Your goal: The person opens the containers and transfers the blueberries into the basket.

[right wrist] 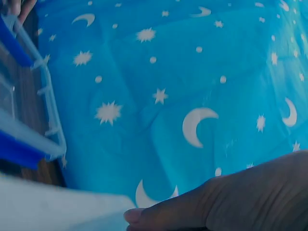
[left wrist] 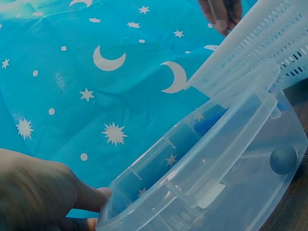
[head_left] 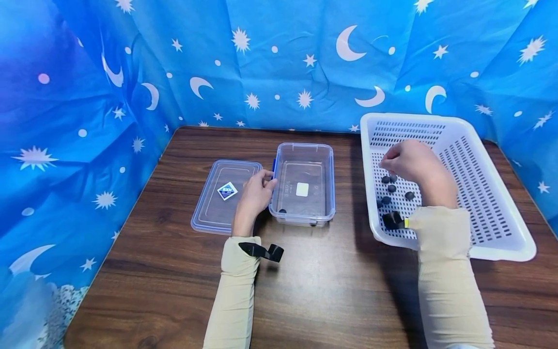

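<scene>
My left hand (head_left: 256, 193) grips the left rim of a clear plastic box (head_left: 302, 168); in the left wrist view the thumb (left wrist: 94, 198) is at the box's corner. At the near end of the box lies a small dark round ball, blueberry-like (head_left: 282, 211), with another dark bit near it. Over the left side of a white slotted basket (head_left: 519, 242), my right hand (head_left: 411, 162) has its fingertips bunched together. Whether anything is between them is hidden. Several of the same dark balls (head_left: 410, 196) lie on the basket floor beneath.
To the left of the box a clear lid (head_left: 207, 208) with a blue-and-white label lies flat, partly behind the left hand. A brown wooden table (head_left: 331, 291) carries everything. Blue cloth (head_left: 279, 72) with moons and stars hangs behind and at the sides.
</scene>
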{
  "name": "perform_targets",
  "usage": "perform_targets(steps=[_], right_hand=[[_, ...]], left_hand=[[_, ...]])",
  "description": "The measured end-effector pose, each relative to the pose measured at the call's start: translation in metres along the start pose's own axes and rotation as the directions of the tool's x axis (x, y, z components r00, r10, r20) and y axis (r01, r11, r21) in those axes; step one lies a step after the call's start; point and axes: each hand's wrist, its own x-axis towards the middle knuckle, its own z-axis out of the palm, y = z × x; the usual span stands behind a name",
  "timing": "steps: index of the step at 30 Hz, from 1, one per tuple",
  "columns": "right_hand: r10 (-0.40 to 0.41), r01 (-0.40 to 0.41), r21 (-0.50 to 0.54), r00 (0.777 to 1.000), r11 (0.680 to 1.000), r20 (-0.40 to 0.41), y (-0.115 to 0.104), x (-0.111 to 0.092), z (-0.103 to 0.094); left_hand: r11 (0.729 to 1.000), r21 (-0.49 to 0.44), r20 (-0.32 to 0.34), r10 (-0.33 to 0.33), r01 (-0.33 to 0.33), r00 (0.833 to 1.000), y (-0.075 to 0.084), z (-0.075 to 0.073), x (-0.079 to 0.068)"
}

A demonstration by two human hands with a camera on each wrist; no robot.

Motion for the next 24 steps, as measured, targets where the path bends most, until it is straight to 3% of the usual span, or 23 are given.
perform_targets(steps=[6,12,24], right_hand=[[-0.031,0.031,0.016,0.999,0.999,-0.026,-0.023,-0.006,-0.002],[-0.126,0.126,-0.001,0.989,0.992,-0.072,-0.041,-0.007,0.003],[-0.295,0.294,-0.042,0.955,0.955,-0.034,-0.082,0.004,0.04]], left_hand=[[1.0,-0.009,0.001,-0.004,0.004,1.0,0.002,-0.001,-0.001],[1.0,-0.006,0.005,-0.007,0.008,1.0,0.003,-0.002,-0.002],[1.0,-0.008,0.004,-0.012,0.013,1.0,0.001,-0.001,-0.001]])
